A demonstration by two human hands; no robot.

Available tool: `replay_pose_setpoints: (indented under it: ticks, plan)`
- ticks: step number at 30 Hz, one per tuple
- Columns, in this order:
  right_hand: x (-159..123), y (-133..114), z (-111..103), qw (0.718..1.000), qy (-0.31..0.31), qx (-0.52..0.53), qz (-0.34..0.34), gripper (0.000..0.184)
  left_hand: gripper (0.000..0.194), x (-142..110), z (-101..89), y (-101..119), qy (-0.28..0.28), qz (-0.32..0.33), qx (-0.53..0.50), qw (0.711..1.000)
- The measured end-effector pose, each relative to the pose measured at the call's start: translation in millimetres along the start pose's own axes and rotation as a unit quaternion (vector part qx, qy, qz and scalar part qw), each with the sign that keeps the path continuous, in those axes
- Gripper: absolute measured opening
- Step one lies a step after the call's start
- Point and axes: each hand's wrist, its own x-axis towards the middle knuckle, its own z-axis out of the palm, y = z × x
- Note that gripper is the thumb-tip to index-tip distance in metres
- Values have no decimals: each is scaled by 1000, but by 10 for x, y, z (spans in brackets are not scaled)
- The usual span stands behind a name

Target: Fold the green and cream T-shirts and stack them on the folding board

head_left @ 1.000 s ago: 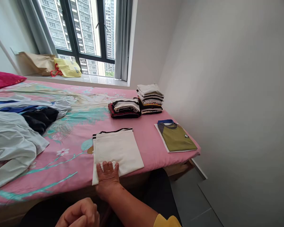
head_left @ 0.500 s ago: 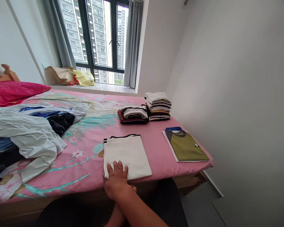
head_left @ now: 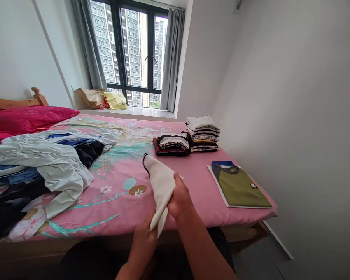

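Note:
Both hands hold a folded cream-white garment (head_left: 160, 179) with black trim, lifted off the bed's near edge. It is bunched and tilted, its black-edged end pointing away from me. My left hand (head_left: 146, 232) grips the near lower end, where a loose flap hangs down. Higher up on the right side, my right hand (head_left: 181, 198) is closed around the cloth with the thumb uppermost. The garment's exact kind cannot be made out.
A pink flowered sheet covers the bed (head_left: 116, 206). Loose clothes (head_left: 52, 163) are heaped on the left. Folded clothes stand in a tall stack (head_left: 203, 134) and a lower stack (head_left: 171, 144) behind. A folded olive shirt (head_left: 242, 186) lies near the right edge, beside the wall.
The cream garment lay flat on the bed with my right hand spread on it and my left mostly hidden. Now both hands grip it, raised and bunched.

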Motion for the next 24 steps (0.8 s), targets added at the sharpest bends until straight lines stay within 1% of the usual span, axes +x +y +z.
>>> replay_pose_setpoints:
  ticks: [2,4,5,7,10,12,14,16,18,19,20,21,22,24]
  plan:
    - [-80,-215,50,1000,-5,28,1,37,45,86,-416,177,-66,17,70,995]
    - [-111,-382,99,1000,-17,21,4,33,47,225,-783,390,-64,35,148,986]
    - [-97,-445,126,1000,-25,11,4,32,47,315,-928,494,-62,56,182,980]
    - [-11,-547,192,999,-37,-6,-5,33,47,529,-1130,677,-58,96,238,965]
    - [200,-700,339,999,-48,-17,-17,38,43,919,-1273,896,-68,129,313,939]
    - [323,-832,460,997,-66,-17,-38,39,39,1177,-1324,1037,-50,137,364,920]
    - [398,-974,564,990,-110,-10,-83,39,37,1379,-1360,1173,9,137,397,907]
    - [439,-1079,596,977,-162,3,-140,38,40,1492,-1366,1255,78,146,398,903]
    - [490,-1084,495,963,-188,18,-190,38,43,1503,-1308,1208,125,169,379,901]
    - [530,-1032,381,961,-183,22,-207,38,44,1471,-1248,1114,134,189,369,900]
    - [582,-940,224,962,-165,20,-218,38,44,1416,-1165,967,135,210,361,898]
    - [642,-807,26,966,-137,11,-220,38,44,1338,-1061,770,131,227,356,897]
    - [705,-640,-205,972,-95,-6,-214,38,44,1238,-939,530,115,246,358,894]
    - [816,-251,-716,983,-5,-50,-176,40,44,992,-665,-33,77,252,370,891]
